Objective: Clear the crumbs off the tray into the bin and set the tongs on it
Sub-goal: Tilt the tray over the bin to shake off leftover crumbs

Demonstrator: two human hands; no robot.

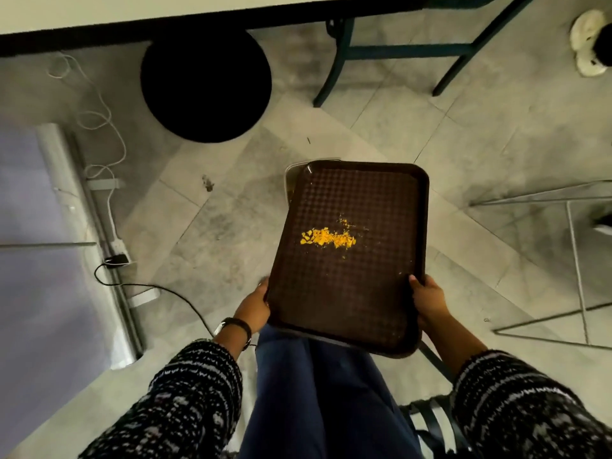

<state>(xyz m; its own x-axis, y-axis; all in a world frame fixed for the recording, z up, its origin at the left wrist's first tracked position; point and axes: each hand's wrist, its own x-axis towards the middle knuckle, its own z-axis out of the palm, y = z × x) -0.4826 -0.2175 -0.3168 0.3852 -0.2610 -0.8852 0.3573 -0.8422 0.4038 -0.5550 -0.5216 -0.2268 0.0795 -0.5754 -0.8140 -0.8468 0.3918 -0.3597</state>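
Head view: brown tray (347, 293) held over floor, above lap. Left hand (253, 306) closed on near-left rim; right hand (429, 301) closed on near-right rim, thumb over edge. Yellow crumbs (328, 237) clustered mid-tray. Bin (291, 173) mostly hidden under far-left corner of tray, only pale rim showing. Black stool (205, 87) far left.

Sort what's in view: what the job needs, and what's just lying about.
Job: tray, crumbs, bin mostly hidden under the tray, left hand, right hand.
Lying about: stool, cables, charger. Tongs not in view.
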